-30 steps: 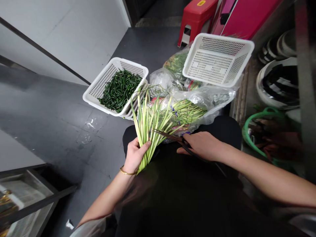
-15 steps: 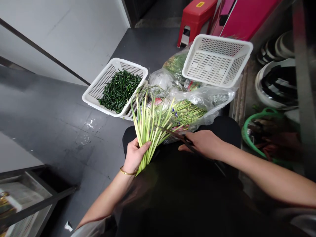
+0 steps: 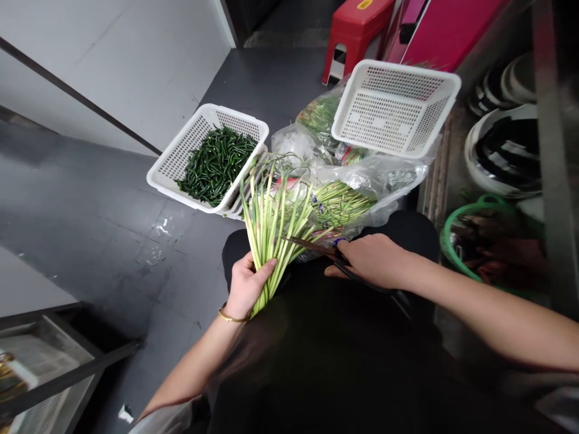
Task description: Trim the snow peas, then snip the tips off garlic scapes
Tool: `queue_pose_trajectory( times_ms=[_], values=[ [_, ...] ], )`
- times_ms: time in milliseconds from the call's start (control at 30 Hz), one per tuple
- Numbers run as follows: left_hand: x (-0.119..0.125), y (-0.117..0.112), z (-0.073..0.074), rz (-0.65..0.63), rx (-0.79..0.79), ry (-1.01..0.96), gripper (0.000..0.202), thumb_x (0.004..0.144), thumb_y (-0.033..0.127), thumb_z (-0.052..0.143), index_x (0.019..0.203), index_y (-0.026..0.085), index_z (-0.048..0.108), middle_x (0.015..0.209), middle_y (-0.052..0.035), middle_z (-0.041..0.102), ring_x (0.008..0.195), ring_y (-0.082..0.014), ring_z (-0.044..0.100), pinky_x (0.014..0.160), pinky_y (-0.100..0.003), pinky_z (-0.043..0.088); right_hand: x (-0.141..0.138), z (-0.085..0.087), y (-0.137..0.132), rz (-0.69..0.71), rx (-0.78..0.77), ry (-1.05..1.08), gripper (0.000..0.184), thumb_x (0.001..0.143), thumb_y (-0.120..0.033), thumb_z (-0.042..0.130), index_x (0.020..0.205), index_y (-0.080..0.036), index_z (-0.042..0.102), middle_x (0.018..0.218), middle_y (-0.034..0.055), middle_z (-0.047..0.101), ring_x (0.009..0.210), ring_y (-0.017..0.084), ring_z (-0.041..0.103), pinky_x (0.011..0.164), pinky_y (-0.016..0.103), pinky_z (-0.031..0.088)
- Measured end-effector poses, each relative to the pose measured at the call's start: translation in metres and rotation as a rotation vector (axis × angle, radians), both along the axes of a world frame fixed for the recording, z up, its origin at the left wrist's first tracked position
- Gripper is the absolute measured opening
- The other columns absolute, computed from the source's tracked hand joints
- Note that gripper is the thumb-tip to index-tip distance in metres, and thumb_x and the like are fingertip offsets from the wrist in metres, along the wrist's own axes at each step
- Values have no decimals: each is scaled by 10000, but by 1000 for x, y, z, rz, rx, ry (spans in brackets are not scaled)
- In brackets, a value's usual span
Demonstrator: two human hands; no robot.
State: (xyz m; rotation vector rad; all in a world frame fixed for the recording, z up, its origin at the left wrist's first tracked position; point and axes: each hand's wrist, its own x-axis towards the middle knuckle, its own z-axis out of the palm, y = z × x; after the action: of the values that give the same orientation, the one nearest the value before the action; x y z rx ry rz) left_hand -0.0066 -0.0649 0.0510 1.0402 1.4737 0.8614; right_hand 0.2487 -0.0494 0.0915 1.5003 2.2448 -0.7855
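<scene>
My left hand (image 3: 248, 284) is wrapped round the lower part of a bunch of garlic scapes (image 3: 274, 232), long pale-green stalks that fan out upward. My right hand (image 3: 368, 260) is closed on a pair of dark scissors (image 3: 319, 247), whose blades point left to the stalks. Whether the blades touch a stalk, I cannot tell. Just beyond the bunch, more garlic scapes (image 3: 346, 205) lie in a clear plastic bag (image 3: 393, 175). To the left a white basket (image 3: 169, 166) holds many dark-green chili peppers (image 3: 217, 166).
A second white basket (image 3: 384, 114) rests tilted on the bags at the back right. Behind it stands a red stool (image 3: 357, 33). A green basket (image 3: 452, 244) and a white bucket (image 3: 473, 150) are at my right. A metal rack (image 3: 90, 374) stands at lower left.
The scissors have shifted slightly, their blades now lying a little lower and flatter against the bunch. My left hand keeps its hold on the garlic scapes. The whole view has drifted slightly.
</scene>
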Motion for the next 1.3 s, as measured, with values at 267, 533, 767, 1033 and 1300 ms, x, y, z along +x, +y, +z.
queue_pose_trajectory(
  times_ms=[267,533,767,1033,1300],
  values=[
    [-2,1,-3,118,-97,-219,276,635,305,776,837,125,721,813,-70,729,686,-197,657,674,-317,525,11,-3,-8,-28,13,30,568,884,-657,313,953,-169,595,820,127,701,783,289,683,614,310,442],
    [0,-1,-3,153,-82,-228,260,621,269,793,830,134,715,729,-26,700,648,-153,622,671,-287,497,-7,-2,-10,72,-21,68,580,868,-661,350,917,-143,606,808,144,705,810,317,685,624,334,466],
    [-5,-2,-9,141,-59,-190,293,590,242,815,839,137,701,724,-13,683,640,-135,607,669,-272,493,-11,-6,-7,82,-5,66,601,868,-673,328,904,-144,610,815,148,708,818,316,689,634,343,487],
    [-4,3,-9,156,-78,-208,299,595,284,810,819,135,680,716,-17,682,622,-140,607,639,-268,491,-7,-6,-14,52,-18,88,617,853,-696,335,910,-144,606,780,132,703,791,308,686,633,330,460],
    [-8,-1,-10,91,-18,-55,296,618,302,795,834,136,680,751,-15,674,645,-133,591,649,-258,484,-13,-12,-9,43,44,165,639,837,-713,352,927,-139,616,829,134,710,796,294,684,622,307,441]
  ],
)
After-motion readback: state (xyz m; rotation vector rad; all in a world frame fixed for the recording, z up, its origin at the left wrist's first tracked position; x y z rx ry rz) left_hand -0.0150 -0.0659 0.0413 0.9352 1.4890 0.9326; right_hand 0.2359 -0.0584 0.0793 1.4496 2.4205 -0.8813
